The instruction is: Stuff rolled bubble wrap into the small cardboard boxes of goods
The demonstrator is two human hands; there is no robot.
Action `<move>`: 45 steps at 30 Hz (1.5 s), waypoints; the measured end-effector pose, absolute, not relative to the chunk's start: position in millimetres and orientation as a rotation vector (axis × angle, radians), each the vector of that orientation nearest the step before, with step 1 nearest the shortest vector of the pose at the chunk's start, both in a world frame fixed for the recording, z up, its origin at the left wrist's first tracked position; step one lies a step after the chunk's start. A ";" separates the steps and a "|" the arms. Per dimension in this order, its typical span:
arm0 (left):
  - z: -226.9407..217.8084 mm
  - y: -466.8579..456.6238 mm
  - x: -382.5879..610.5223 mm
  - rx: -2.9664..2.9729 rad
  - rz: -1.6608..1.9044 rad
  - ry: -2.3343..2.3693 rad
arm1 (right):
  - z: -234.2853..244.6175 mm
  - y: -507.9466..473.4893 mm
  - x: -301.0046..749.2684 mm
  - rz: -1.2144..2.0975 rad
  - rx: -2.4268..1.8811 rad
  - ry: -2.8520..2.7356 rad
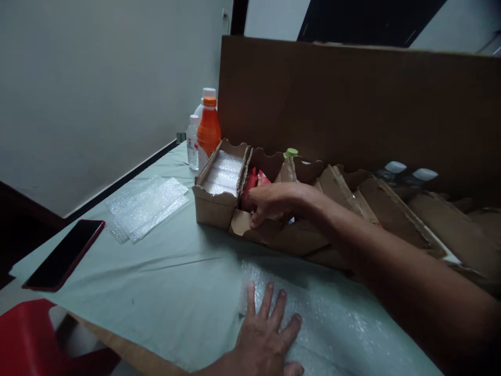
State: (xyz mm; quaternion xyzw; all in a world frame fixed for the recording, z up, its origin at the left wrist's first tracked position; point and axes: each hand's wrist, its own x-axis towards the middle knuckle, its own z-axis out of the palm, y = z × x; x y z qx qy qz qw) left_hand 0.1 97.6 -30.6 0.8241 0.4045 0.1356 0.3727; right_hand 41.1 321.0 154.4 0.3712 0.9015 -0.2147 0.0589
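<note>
My left hand [266,331] lies flat with fingers spread, pressing on a clear sheet of bubble wrap [332,324] on the table. My right hand [268,201] reaches across into a cardboard compartment box [240,223]. Its fingers are curled down beside a red packet [250,183], with the thumb near the front wall. Whatever lies between the fingers is hidden. To the left of that hand, a cardboard bin [211,209] holds a stack of folded bubble wrap [223,175].
More slanted cardboard compartments [395,209] run right, before a tall brown cardboard panel [352,99]. An orange bottle [209,128] and a small clear bottle [192,143] stand behind the bin. Bubble wrap pieces [148,203] and a phone [64,256] lie left. A red stool [31,339] stands below.
</note>
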 end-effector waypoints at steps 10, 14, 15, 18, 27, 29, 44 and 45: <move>-25.2 89.8 1.7 2.099 0.325 1.091 | 148.6 317.3 45.9 -0.275 1.063 2.495; -22.9 88.2 2.7 2.158 0.320 1.122 | 138.6 312.2 37.2 -0.187 1.190 2.535; -23.0 87.9 2.8 2.169 0.316 1.130 | 144.3 310.1 40.5 -0.167 1.225 2.565; -27.8 86.8 3.6 2.208 0.302 1.151 | 178.8 292.5 66.2 -0.064 1.383 2.723; -24.1 76.6 7.3 1.867 0.802 1.131 | 172.5 142.8 173.6 -0.686 2.114 3.304; -5.7 67.9 3.3 1.381 0.947 0.922 | 134.1 108.0 185.1 -0.301 2.210 3.404; 9.8 -3.6 -28.3 0.855 1.217 1.012 | 18.3 -5.1 178.8 -2.690 2.288 2.142; 11.6 -7.6 -35.8 0.890 1.191 1.002 | 20.2 -8.3 177.8 -2.706 2.155 2.188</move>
